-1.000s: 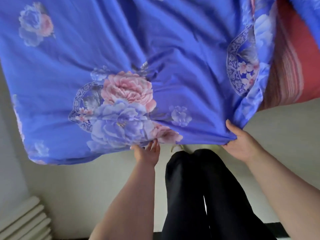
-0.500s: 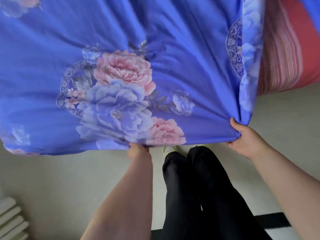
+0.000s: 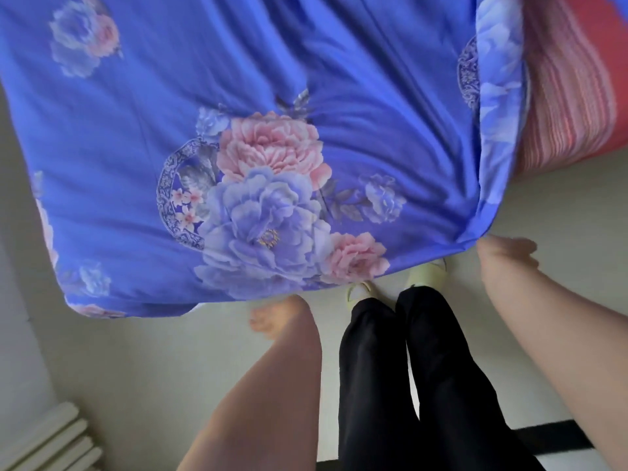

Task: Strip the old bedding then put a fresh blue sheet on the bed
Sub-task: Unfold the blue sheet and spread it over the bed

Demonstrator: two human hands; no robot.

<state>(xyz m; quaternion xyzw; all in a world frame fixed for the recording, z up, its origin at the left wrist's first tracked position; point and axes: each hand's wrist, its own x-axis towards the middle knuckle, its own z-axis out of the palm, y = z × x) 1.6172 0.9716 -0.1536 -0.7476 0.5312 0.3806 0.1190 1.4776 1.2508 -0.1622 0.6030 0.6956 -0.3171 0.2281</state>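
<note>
A blue sheet [image 3: 306,96] printed with pink and pale blue flowers lies spread over the bed, its near hem hanging over the edge in front of me. My left hand [image 3: 272,317] is blurred, just below the hem and apart from it, holding nothing. Beside the sheet's near right corner [image 3: 475,237] is my right hand [image 3: 506,254], also blurred; it touches or nearly touches the cloth, and I cannot tell whether it still grips it. Folds in the sheet run toward that corner.
A red striped mattress cover [image 3: 571,96] shows uncovered at the upper right. My black trouser legs [image 3: 407,368] and pale green slippers [image 3: 426,275] stand on the light floor [image 3: 136,351]. A white radiator [image 3: 44,440] is at the lower left, and a dark strip [image 3: 543,436] at the lower right.
My left hand has come off the sheet's hem and dropped below it. My right hand has slid off to the right of the corner. The view has shifted slightly.
</note>
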